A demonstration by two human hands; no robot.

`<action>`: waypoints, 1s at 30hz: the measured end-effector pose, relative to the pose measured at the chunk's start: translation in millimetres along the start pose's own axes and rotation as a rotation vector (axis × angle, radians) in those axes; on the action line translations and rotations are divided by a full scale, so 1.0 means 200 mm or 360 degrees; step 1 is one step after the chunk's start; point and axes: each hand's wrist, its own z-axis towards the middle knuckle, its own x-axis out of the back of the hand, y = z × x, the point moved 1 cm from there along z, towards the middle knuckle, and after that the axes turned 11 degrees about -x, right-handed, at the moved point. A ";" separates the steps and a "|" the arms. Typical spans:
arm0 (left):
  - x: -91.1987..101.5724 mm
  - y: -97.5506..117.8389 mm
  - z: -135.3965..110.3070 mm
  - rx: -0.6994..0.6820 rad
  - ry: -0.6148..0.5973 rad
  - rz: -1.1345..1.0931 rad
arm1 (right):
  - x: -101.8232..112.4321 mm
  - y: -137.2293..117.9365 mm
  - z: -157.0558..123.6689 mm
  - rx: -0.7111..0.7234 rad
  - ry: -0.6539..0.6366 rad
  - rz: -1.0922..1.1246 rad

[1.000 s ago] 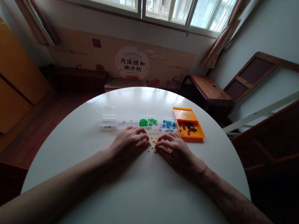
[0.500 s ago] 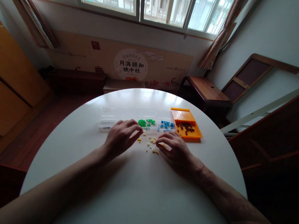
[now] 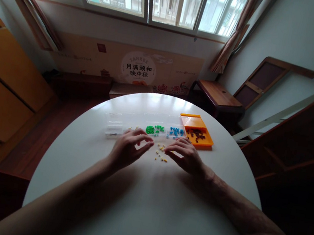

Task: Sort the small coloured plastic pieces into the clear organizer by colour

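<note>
Handling small yellow pieces on the white table, 2 bare hands. Pieces lie loose between the fingertips, on the near side of a clear case holding green pieces and, right of these, blue pieces. Orange box with dark pieces sits at the case's right end. Left hand: thumb and forefinger tips drawn close, just left of the scatter; cannot tell if anything is pinched. Right hand: fingers bent, tips at the scatter's right edge; cannot tell if they grasp a piece. Technique, by judgement: bits this small probably suit a light 2-finger pinch, 1 at a time, the other hand steady so the scatter does not spread. Versus frame 0.5 s earlier: left fingertips have shifted right and nearer, away from the green compartment's near edge; yellow bits then visible beside them no longer show clearly; right hand roughly unchanged.
</note>
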 end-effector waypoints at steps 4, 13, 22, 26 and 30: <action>-0.10 0.10 -0.02 -0.0066 -0.0075 -0.0295 | -0.01 -0.01 -0.01 0.0061 -0.0024 0.0031; -0.17 0.08 -0.02 -0.0031 -0.0064 -0.0561 | -0.03 -0.01 -0.02 0.0029 -0.0011 0.0080; -0.16 0.10 -0.02 0.0026 -0.0112 -0.0555 | -0.03 -0.02 -0.02 -0.0036 -0.0008 0.0121; -0.14 0.11 -0.02 0.0011 -0.0116 -0.0464 | -0.03 -0.02 -0.02 -0.0012 -0.0007 0.0070; -0.08 0.05 0.00 -0.0032 -0.0063 -0.0126 | -0.04 0.00 -0.02 -0.0170 -0.0005 -0.0139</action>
